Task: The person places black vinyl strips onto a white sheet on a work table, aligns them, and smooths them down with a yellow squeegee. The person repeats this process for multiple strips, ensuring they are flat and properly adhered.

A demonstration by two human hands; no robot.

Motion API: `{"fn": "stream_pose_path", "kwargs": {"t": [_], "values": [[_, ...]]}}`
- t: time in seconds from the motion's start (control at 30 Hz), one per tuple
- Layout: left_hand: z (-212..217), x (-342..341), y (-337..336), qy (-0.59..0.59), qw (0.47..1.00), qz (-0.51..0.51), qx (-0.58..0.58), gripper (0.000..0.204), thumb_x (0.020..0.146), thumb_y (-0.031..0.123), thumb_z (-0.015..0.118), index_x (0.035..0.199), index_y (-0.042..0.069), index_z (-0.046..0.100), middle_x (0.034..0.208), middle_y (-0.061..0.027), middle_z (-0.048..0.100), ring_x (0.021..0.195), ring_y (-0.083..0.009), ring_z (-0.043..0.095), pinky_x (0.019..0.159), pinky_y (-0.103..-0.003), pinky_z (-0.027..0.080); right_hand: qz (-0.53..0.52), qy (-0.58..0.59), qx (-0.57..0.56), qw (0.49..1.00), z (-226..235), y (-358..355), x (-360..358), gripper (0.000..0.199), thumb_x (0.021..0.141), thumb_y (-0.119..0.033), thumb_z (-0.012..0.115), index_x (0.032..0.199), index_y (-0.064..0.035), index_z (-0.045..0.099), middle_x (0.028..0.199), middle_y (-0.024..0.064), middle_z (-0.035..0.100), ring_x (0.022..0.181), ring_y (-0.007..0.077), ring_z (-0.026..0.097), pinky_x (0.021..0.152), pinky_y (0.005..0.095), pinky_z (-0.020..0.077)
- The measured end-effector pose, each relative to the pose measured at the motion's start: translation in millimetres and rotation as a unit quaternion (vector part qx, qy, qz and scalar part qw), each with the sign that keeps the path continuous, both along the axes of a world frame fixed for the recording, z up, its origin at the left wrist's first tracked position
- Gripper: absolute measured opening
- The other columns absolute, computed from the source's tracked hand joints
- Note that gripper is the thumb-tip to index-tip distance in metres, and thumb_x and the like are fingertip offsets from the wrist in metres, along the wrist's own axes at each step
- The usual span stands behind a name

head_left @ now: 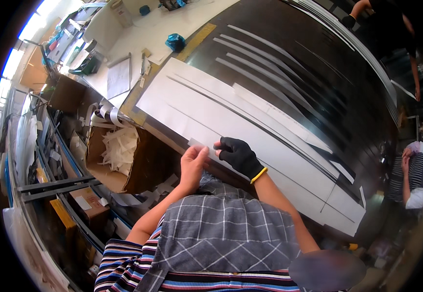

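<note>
My bare left hand (194,164) is over the near edge of the table, thumb and fingers pinched together. A small pale, see-through strip (195,142) shows at its fingertips. Close beside it on the right is my right hand (240,156), in a black glove with bare fingertips and a yellow cuff. Its fingers are curled in a pinch; whatever they hold is too small to make out. Both hands are at the front edge of a long white sheet (172,104). A long thin dark strip (250,120) lies along that sheet.
Several pale strips (255,41) lie on the dark tabletop (313,58) beyond. A carton (92,160) of white offcuts stands at the left. A blue bundle (175,42) and a clipboard-like board (119,78) rest on the far-left surface. Other people are at the right (418,180) and far right.
</note>
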State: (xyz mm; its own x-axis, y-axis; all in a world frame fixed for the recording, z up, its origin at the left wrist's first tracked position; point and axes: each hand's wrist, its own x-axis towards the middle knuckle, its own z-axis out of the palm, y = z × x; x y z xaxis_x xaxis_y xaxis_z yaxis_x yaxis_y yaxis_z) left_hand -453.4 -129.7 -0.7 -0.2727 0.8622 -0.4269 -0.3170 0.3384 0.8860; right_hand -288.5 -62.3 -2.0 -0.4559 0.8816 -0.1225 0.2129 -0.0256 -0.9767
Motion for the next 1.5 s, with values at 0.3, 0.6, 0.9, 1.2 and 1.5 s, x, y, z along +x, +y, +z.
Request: {"fn": "stream_pose_path", "kwargs": {"t": [0.3, 0.6, 0.9, 1.2, 1.5], "values": [[11.9, -21.3, 26.2, -0.027, 0.998, -0.039, -0.039, 0.017, 0.094, 0.022, 0.066, 0.089, 0.006, 0.063, 0.069, 0.0027, 0.056, 0.061, -0.0048, 0.049, 0.055, -0.021, 0.038, 0.060, -0.055, -0.111, 0.990, 5.6, 31.1, -19.2, 0.023, 0.086, -0.023, 0.068, 0.088, 0.0007, 0.071, 0.074, 0.0106, 0.067, 0.069, 0.0149, 0.061, 0.066, 0.0301, 0.0472], [-5.6, -31.5, 27.0, 0.045, 0.995, 0.050, -0.067, 0.018, 0.094, 0.021, 0.067, 0.089, 0.004, 0.064, 0.072, 0.0016, 0.058, 0.062, -0.0056, 0.051, 0.055, -0.022, 0.042, 0.026, -0.172, 0.078, 0.982, -4.8, 44.2, -40.4, 0.021, 0.083, -0.028, 0.069, 0.078, -0.0079, 0.071, 0.079, 0.0090, 0.066, 0.076, 0.0229, 0.062, 0.067, 0.0380, 0.0471], [-35.3, -70.6, 27.3, 0.506, 0.858, 0.032, 0.080, 0.017, 0.081, 0.010, 0.069, 0.096, 0.007, 0.062, 0.101, -0.0083, 0.063, 0.094, -0.0276, 0.058, 0.081, -0.038, 0.045, -0.053, -0.340, 0.223, 0.912, -17.6, 53.1, -88.4, 0.016, 0.076, -0.029, 0.072, 0.079, -0.0128, 0.073, 0.088, 0.0096, 0.065, 0.088, 0.0315, 0.061, 0.074, 0.0450, 0.0483], [-52.9, -98.0, 58.3, 0.620, 0.764, -0.043, 0.173, 0.023, 0.083, 0.015, 0.067, 0.105, 0.011, 0.065, 0.106, -0.0050, 0.062, 0.104, -0.0269, 0.056, 0.092, -0.040, 0.040, -0.048, -0.363, 0.235, 0.901, -27.8, 58.8, -101.1, 0.016, 0.078, -0.029, 0.071, 0.077, -0.0128, 0.072, 0.088, 0.0089, 0.064, 0.088, 0.0305, 0.060, 0.073, 0.0444, 0.0477], [-49.1, -95.1, 58.4, 0.656, 0.735, -0.062, 0.162, 0.034, 0.084, 0.018, 0.066, 0.118, 0.013, 0.064, 0.110, -0.0039, 0.060, 0.106, -0.0249, 0.056, 0.093, -0.040, 0.040, -0.049, -0.372, 0.247, 0.894, -26.7, 57.9, -101.1, 0.018, 0.078, -0.030, 0.071, 0.075, -0.0125, 0.070, 0.086, 0.0095, 0.063, 0.086, 0.0311, 0.059, 0.072, 0.0447, 0.0472]]}}
